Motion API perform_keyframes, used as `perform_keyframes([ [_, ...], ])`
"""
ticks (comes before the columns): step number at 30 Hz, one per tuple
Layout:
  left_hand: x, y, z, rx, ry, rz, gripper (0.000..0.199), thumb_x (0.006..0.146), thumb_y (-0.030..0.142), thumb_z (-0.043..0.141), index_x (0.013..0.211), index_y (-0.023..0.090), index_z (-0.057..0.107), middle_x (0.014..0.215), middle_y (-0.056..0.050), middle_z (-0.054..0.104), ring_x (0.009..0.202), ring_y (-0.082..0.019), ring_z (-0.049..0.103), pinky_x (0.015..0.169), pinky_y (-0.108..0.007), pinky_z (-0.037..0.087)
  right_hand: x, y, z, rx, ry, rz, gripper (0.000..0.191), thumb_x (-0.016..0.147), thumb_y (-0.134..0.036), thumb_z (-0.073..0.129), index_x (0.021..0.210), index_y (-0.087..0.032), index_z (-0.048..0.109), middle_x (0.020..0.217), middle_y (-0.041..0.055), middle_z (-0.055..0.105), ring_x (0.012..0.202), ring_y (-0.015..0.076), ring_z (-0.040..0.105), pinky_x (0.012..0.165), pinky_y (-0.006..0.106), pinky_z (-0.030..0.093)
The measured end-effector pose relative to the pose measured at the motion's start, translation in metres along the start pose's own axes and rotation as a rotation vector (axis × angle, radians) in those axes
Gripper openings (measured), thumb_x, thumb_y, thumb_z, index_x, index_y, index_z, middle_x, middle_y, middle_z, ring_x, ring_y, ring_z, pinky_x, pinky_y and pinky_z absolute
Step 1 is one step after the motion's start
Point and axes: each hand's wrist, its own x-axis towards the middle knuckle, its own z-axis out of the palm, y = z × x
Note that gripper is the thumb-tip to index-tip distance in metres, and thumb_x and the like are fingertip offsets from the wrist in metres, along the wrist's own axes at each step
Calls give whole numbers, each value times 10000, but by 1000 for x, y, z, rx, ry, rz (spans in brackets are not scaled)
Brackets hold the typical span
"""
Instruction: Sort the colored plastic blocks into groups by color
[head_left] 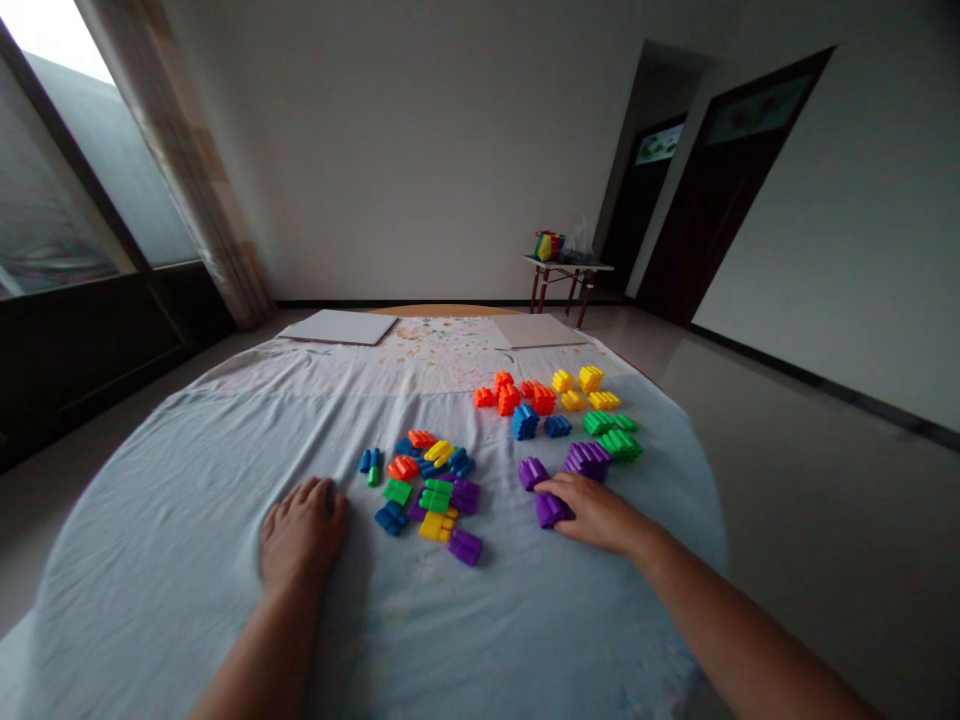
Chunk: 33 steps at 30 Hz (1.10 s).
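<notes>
**Plastic blocks (436,495): mixed pile, colour groups**
Left hand (304,530) open, palm down on pale blue cloth (150,540), empty. Right hand (592,515) over purple block (551,510), grip unclear. Mixed pile (409,470) between hands; colour groups (525,420) toward far edge.

The left hand (304,533) lies flat, palm down, fingers together and pointing toward 12 o'clock, with the left forearm (259,660) coming in from 7 o'clock. The right hand (592,512) stretches palm down toward 9 o'clock, fingers slightly curled, the right forearm (739,630) extending from 4 o'clock.
</notes>
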Motion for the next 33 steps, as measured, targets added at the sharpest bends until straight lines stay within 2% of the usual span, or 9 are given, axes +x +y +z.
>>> perform_keyframes([
  [4, -1, -1, 1, -13, 14, -11, 538, 854, 429, 230, 1237, 185, 517, 1366, -68, 470, 1263, -254, 383, 1049, -395, 266, -9, -7, -8, -17, 88, -23, 564, 687, -148, 643, 1235, -211, 527, 1194, 81, 567, 1101, 222, 525, 973, 350, 397],
  [9, -2, -1, 2, -23, 33, 2, 530, 853, 429, 239, 1222, 182, 529, 1352, -76, 482, 1263, -250, 383, 1045, -394, 265, 2, -48, -14, 2, 246, -103, 449, 770, -198, 607, 1213, -216, 533, 1155, 74, 585, 1083, 207, 521, 965, 352, 399],
  [14, -3, -2, 1, -46, 42, 1, 521, 853, 419, 256, 1223, 173, 528, 1353, -85, 482, 1258, -250, 388, 1045, -393, 259, 44, -81, 14, 70, 165, -194, 412, 758, -184, 607, 1167, -197, 560, 1115, 74, 605, 1070, 203, 525, 942, 334, 406],
  [19, -3, -3, 1, -66, 44, -3, 525, 850, 425, 263, 1229, 171, 524, 1354, -82, 481, 1258, -245, 387, 1043, -380, 254, 72, -83, 48, 78, 103, -135, 439, 707, -126, 593, 1142, -185, 575, 1123, 78, 605, 1080, 217, 514, 937, 330, 399],
  [25, -5, -1, -2, -73, 40, -8, 515, 853, 416, 259, 1218, 178, 533, 1351, -73, 487, 1260, -241, 385, 1041, -379, 252, 66, -90, 54, 203, 111, -250, 453, 689, -213, 661, 1135, -191, 587, 1075, 65, 617, 1034, 212, 529, 922, 326, 409],
  [29, -5, 0, -4, -78, 23, -16, 530, 852, 421, 240, 1218, 179, 537, 1352, -76, 485, 1262, -252, 383, 1037, -383, 260, 54, -85, 55, 202, 233, -104, 431, 714, -243, 654, 1133, -176, 583, 1057, 88, 600, 1039, 223, 524, 929, 344, 411],
  [33, -5, 0, -5, -85, 22, -16, 534, 850, 413, 234, 1218, 172, 537, 1350, -81, 485, 1266, -251, 376, 1045, -383, 249, 46, -76, 63, 211, 239, -1, 468, 728, -334, 662, 1150, -157, 569, 1072, 112, 578, 1062, 241, 519, 943, 367, 411],
])
